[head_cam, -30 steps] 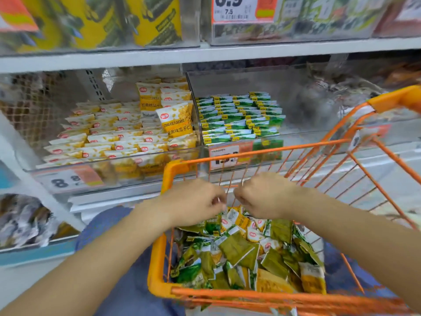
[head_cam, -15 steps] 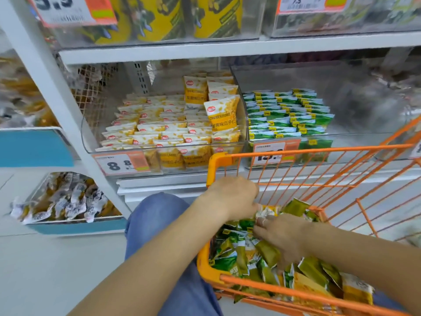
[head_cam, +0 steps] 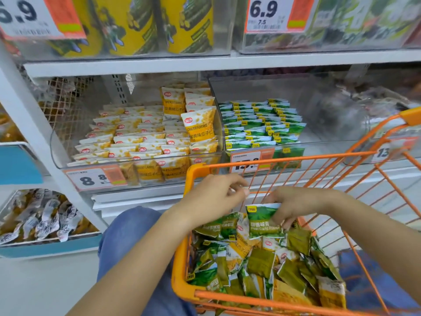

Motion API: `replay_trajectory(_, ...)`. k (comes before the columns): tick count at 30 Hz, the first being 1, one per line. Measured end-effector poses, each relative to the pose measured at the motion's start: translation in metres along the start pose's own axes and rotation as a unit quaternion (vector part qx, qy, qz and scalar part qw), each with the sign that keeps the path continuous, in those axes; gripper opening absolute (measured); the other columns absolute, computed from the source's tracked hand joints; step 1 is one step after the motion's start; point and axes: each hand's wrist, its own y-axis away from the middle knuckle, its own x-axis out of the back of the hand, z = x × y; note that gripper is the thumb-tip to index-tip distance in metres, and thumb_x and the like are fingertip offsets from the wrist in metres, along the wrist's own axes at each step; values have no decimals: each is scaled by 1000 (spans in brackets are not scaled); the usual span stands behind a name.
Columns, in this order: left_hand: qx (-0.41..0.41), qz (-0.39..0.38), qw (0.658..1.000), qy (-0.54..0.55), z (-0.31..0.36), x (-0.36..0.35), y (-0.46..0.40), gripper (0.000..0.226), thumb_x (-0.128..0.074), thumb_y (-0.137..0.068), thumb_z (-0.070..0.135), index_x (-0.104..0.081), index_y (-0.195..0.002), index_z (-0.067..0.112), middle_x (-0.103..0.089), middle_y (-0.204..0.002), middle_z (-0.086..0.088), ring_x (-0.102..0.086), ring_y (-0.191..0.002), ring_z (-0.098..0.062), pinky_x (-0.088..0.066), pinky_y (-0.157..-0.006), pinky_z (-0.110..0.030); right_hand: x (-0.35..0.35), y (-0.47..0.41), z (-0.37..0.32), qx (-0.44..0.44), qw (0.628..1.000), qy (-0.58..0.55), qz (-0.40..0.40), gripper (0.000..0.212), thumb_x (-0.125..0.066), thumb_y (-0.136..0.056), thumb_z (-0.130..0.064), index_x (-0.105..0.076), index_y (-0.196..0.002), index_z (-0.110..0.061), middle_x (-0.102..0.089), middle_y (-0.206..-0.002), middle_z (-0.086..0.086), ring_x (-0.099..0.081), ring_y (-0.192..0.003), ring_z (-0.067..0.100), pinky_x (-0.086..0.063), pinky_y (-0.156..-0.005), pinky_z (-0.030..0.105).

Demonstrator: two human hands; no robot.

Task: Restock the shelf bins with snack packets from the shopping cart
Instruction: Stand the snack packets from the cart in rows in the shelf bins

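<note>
The step in hand is the picking: a packet is taken out of the shopping cart [head_cam: 282, 159], and it is not yet at the shelf. The right hand [head_cam: 296, 202] pinches a green packet [head_cam: 263, 221] by its top edge, fingers curled over it, and holds it upright just above the pile of snack packets [head_cam: 262, 263] near the far end of the cart. The left hand [head_cam: 214, 198] hovers beside it, near the cart's far left corner. Its fingers are bent and the thumb meets the fingertips. I cannot tell if it holds something small between them or nothing.

The pile in the cart is mixed, green packets and yellow ones together, and it is large, so I judge that the restocking has much work left.

On the shelf behind the cart there are two clear bins side by side. The yellow bin [head_cam: 68, 165] on the left is nearly full. The green bin [head_cam: 323, 142] on the right has neat rows in its left half, and its right half is bare.

The packet in the right hand has the same green colour as these rows, so the next move probably calls for lifting it over the cart's far rim and laying it into the green bin, next to the rows, in the same direction as them. The hand must clear the orange wire first.
</note>
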Motion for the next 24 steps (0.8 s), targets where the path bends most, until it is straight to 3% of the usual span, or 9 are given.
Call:
replay_trajectory(2, 11, 37, 992, 116, 3, 3, -1, 21, -50, -96, 41, -62, -112, 34, -67, -106, 13, -62, -95, -2, -51, -84, -20, 16, 20, -6, 37, 995, -80, 38, 33, -74, -82, -18, -60, -109, -7, -59, -101, 0, -70, -87, 18, -57, -81, 29)
replay_trajectory(5, 50, 32, 963, 262, 9, 4, -4, 13, -53, -94, 37, -64, -97, 33, -69, -83, 16, -67, -81, -3, -54, -72, -20, 20, 43, -19, 113, 976, -166, 80, 23, -71, -83, -13, -67, -106, -10, -71, -103, 7, -70, -90, 22, -55, -76, 23)
replay_trajectory(8, 32, 27, 966, 256, 12, 4, -6, 35, -63, -83, 50, -68, -97, 19, -68, -77, 10, -64, -74, -7, -52, -68, -25, 17, 47, -30, 175, 953, -210, 130, 24, -71, -83, -12, -67, -107, -12, -71, -99, 8, -69, -83, 16, -54, -73, 22)
replay_trajectory(11, 18, 51, 967, 248, 14, 3, -9, 70, -71, -72, 63, -62, -98, -1, -66, -87, -5, -64, -84, -18, -54, -81, -44, 17, 45, -31, 187, 938, -231, 176, 26, -73, -81, -12, -63, -105, -11, -66, -96, 16, -67, -79, 15, -55, -71, 23)
replay_trajectory(14, 34, 81, 957, 278, 21, 4, -16, 39, -75, -76, 44, -62, -80, 8, -61, -71, 6, -60, -72, -14, -57, -69, -41, 17, 46, -27, 205, 921, -264, 202, 27, -72, -81, -12, -63, -107, -12, -65, -89, 12, -66, -76, 13, -56, -72, 24)
replay_trajectory(17, 22, 120, 970, 211, 28, 1, -22, 24, -72, -82, 32, -54, -68, 25, -47, -54, 19, -47, -60, -3, -47, -59, -27, 19, 49, -30, 218, 924, -209, 235, 19, -74, -80, -17, -68, -98, -20, -71, -97, 8, -63, -76, 13, -53, -72, 31)
replay_trajectory(20, -40, 127, 986, 103, 35, 7, -33, 26, -53, -91, 53, -55, -71, 36, -54, -60, 21, -51, -61, 1, -34, -58, -17, 37, 54, -33, 172, 936, -96, 293, 12, -77, -79, -23, -68, -87, -20, -68, -84, 4, -58, -67, 13, -51, -66, 36)
replay_trajectory(22, -70, 144, 986, -38, 33, 13, -45, 43, -31, -92, 66, -62, -102, 39, -64, -91, 21, -58, -90, -1, -40, -72, -21, 60, 60, -30, 128, 927, -35, 351, 16, -78, -78, -27, -63, -77, -22, -61, -74, 2, -57, -68, 17, -45, -63, 33)
replay_trajectory(24, -68, 137, 971, -185, 29, 18, -60, 69, -15, -91, 67, -51, -134, 27, -57, -129, 10, -46, -124, -9, -37, -96, -26, 85, 65, -26, 63, 898, 32, 435, 17, -76, -79, -28, -63, -87, -20, -60, -83, 4, -56, -80, 23, -35, -64, 28)
